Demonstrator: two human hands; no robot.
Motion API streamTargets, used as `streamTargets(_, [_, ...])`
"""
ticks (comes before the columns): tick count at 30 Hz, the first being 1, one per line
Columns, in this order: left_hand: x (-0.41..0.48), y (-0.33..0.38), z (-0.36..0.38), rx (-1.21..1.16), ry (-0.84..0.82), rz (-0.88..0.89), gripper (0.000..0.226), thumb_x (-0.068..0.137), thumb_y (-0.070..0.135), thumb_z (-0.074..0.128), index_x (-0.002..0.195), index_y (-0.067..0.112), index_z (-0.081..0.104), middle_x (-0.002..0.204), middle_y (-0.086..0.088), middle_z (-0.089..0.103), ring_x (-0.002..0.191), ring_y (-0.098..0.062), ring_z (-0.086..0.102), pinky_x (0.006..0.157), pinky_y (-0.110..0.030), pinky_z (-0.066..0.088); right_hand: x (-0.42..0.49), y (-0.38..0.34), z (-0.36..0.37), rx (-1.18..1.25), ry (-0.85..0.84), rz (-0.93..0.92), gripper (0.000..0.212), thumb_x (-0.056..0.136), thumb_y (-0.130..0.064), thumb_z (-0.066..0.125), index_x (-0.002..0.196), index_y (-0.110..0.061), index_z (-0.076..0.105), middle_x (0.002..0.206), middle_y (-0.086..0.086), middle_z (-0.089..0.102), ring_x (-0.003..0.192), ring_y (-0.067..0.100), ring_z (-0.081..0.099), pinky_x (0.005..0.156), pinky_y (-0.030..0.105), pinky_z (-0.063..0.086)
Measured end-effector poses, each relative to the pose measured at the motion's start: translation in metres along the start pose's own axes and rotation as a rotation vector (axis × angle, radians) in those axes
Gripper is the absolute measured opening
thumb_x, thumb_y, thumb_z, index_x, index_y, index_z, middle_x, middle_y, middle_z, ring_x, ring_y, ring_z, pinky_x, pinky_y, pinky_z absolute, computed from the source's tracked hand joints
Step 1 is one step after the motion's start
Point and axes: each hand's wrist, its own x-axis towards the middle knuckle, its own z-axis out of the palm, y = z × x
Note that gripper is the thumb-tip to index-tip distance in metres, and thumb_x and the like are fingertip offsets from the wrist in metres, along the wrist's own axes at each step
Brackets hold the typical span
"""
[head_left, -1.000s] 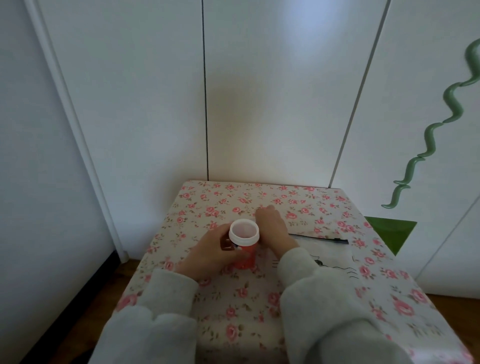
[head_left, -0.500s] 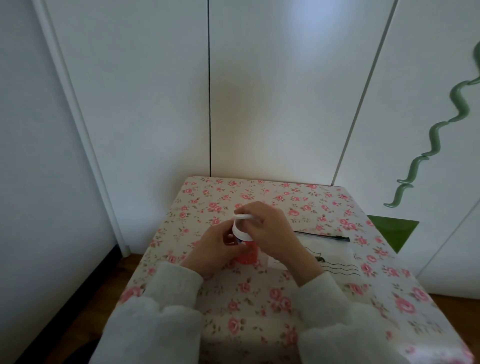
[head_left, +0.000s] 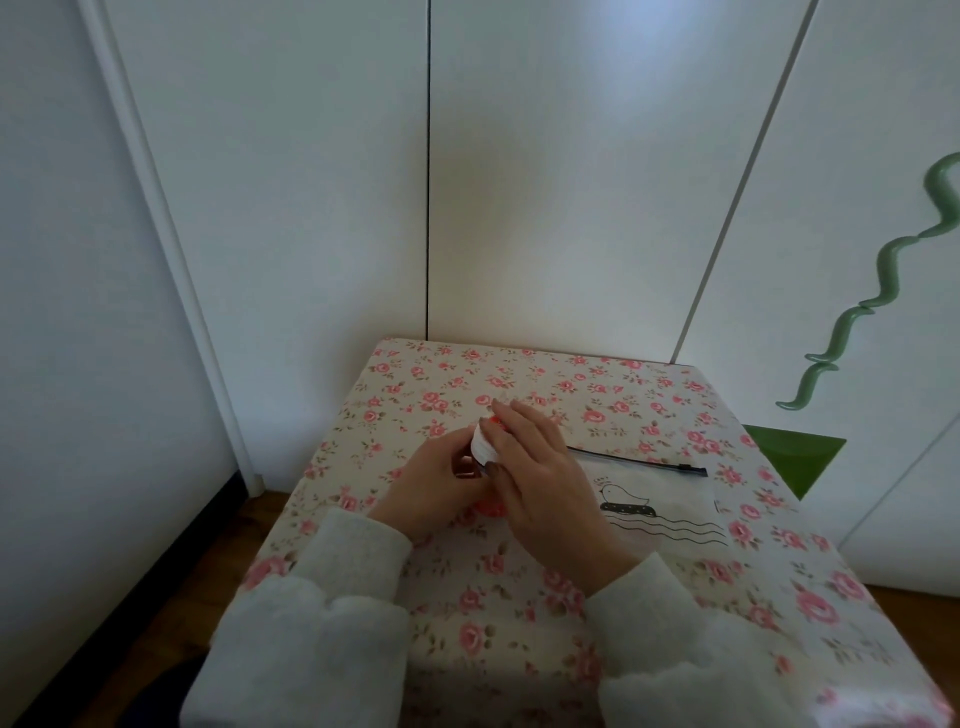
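A small red jar (head_left: 491, 508) with a white lid (head_left: 481, 448) stands on the floral table (head_left: 519, 597), mostly hidden between my hands. My left hand (head_left: 434, 483) grips the jar's body from the left. My right hand (head_left: 540, 467) covers the top, its fingers and thumb curled round the white lid, which sits tilted toward the left. Only a sliver of red shows at the jar's base and by the lid's upper edge.
A clear zip pouch (head_left: 654, 499) with a bird drawing and a dark zipper lies just right of my hands. White cupboard doors (head_left: 561, 182) rise behind the table. A green wavy handle (head_left: 883, 270) and a green triangle (head_left: 795, 457) are at the right.
My right hand came over from beside the jar onto its top and took hold of the white lid. The lid is now tilted, and the hands hide most of the jar.
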Motion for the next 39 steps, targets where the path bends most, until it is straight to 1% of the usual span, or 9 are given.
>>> streamTargets(6, [-0.001, 0.001, 0.000, -0.055, 0.004, -0.023, 0.029, 0.077, 0.009, 0.067, 0.098, 0.027, 0.059, 0.089, 0.013, 0.065, 0.076, 0.007, 0.061, 0.076, -0.013, 0.050, 0.009, 0.000, 0.003, 0.287, 0.232, 0.130, 0.032, 0.086, -0.017, 0.049, 0.112, -0.001, 0.060, 0.115, 0.016, 0.065, 0.109, 0.018, 0.054, 0.095, 0.030, 0.046])
streamTargets(12, [-0.002, 0.005, 0.000, -0.037, 0.015, -0.020, 0.029, 0.076, 0.004, 0.065, 0.092, 0.027, 0.058, 0.084, 0.012, 0.064, 0.071, 0.010, 0.061, 0.067, -0.008, 0.049, 0.012, -0.004, -0.001, -0.002, 0.201, 0.055, 0.031, 0.083, -0.027, 0.050, 0.099, -0.008, 0.068, 0.106, 0.012, 0.070, 0.094, 0.029, 0.058, 0.077, 0.032, 0.052])
streamTargets(17, [-0.004, 0.008, 0.002, -0.031, 0.035, -0.020, 0.030, 0.076, 0.000, 0.065, 0.094, 0.023, 0.059, 0.083, 0.013, 0.063, 0.071, 0.008, 0.061, 0.062, -0.007, 0.048, 0.015, -0.015, -0.003, -0.230, 0.116, 0.161, 0.040, 0.082, -0.038, 0.039, 0.098, -0.014, 0.068, 0.108, 0.009, 0.070, 0.097, 0.033, 0.058, 0.071, 0.040, 0.053])
streamTargets(21, [-0.004, 0.007, 0.002, -0.018, 0.039, -0.015, 0.027, 0.078, 0.001, 0.061, 0.097, 0.020, 0.060, 0.082, 0.014, 0.062, 0.069, 0.013, 0.059, 0.061, -0.006, 0.047, 0.008, -0.015, 0.001, -0.258, 0.042, 0.190, 0.044, 0.085, -0.039, 0.034, 0.108, -0.015, 0.062, 0.111, 0.009, 0.067, 0.106, 0.033, 0.056, 0.079, 0.044, 0.053])
streamTargets(25, [-0.003, 0.004, 0.003, 0.051, 0.062, -0.010, 0.028, 0.081, 0.002, 0.057, 0.105, 0.014, 0.063, 0.084, 0.015, 0.063, 0.076, 0.004, 0.060, 0.070, -0.007, 0.049, 0.002, -0.013, 0.011, -0.193, 0.015, 0.156, 0.048, 0.089, -0.036, 0.031, 0.125, -0.010, 0.049, 0.125, 0.015, 0.058, 0.118, 0.032, 0.051, 0.094, 0.047, 0.049])
streamTargets(31, [-0.002, 0.004, 0.004, 0.029, 0.063, -0.001, 0.029, 0.080, 0.000, 0.057, 0.105, 0.015, 0.062, 0.085, 0.017, 0.061, 0.072, 0.015, 0.058, 0.066, -0.003, 0.045, 0.000, -0.011, 0.015, -0.236, 0.064, 0.168, 0.040, 0.088, -0.034, 0.035, 0.120, -0.015, 0.052, 0.123, 0.013, 0.060, 0.116, 0.030, 0.055, 0.091, 0.045, 0.048])
streamTargets(34, [-0.003, 0.005, 0.004, 0.076, 0.080, 0.005, 0.032, 0.082, 0.003, 0.056, 0.112, 0.013, 0.061, 0.088, 0.017, 0.060, 0.076, 0.011, 0.057, 0.068, 0.001, 0.043, -0.003, -0.013, 0.014, -0.244, 0.009, 0.163, 0.045, 0.087, -0.039, 0.035, 0.122, -0.016, 0.049, 0.127, 0.012, 0.058, 0.120, 0.030, 0.052, 0.093, 0.047, 0.047])
streamTargets(36, [-0.002, 0.003, 0.003, 0.060, 0.075, -0.011, 0.034, 0.083, 0.005, 0.058, 0.116, 0.013, 0.059, 0.092, 0.013, 0.061, 0.082, 0.008, 0.056, 0.072, 0.000, 0.044, -0.003, -0.011, 0.011, -0.140, -0.036, 0.184, 0.053, 0.086, -0.045, 0.033, 0.133, -0.021, 0.037, 0.141, 0.008, 0.045, 0.134, 0.027, 0.035, 0.105, 0.047, 0.036])
streamTargets(39, [-0.002, 0.005, 0.002, 0.002, -0.015, -0.069, 0.047, 0.077, 0.013, 0.068, 0.122, 0.018, 0.055, 0.101, 0.015, 0.062, 0.093, 0.004, 0.057, 0.077, -0.005, 0.047, -0.005, -0.012, -0.008, 0.268, -0.028, 0.333, 0.061, 0.089, -0.051, 0.036, 0.141, -0.025, 0.019, 0.152, 0.001, 0.024, 0.140, 0.017, 0.017, 0.114, 0.040, 0.021])
